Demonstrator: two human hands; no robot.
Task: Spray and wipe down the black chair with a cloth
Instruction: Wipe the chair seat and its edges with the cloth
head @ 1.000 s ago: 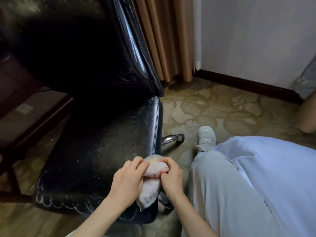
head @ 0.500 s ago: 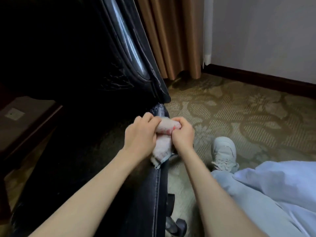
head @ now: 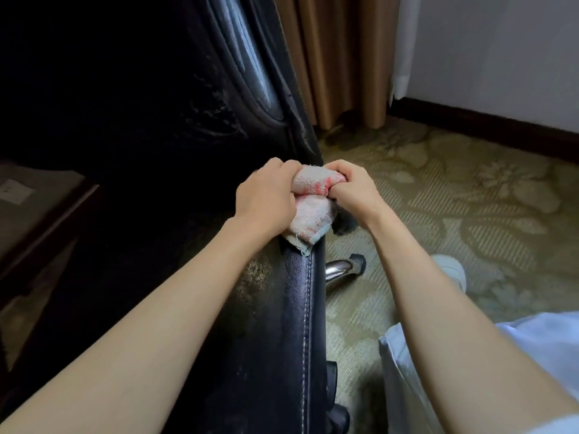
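The black leather chair fills the left and middle, its worn seat edge running toward me and its backrest rising at the top. A crumpled pink and white cloth lies pressed on the seat's right edge, close to where seat and backrest meet. My left hand grips the cloth from the left, my right hand from the right, both with fingers curled into it. No spray bottle is in view.
A chrome chair leg with a black cap sticks out over the patterned carpet. Brown curtains hang behind the chair by a white wall. A dark wooden table stands left. My white shoe and pale trousers are right.
Both hands have slid the cloth along the seat's right edge, from the front corner back to the backrest. My view has moved forward with them.
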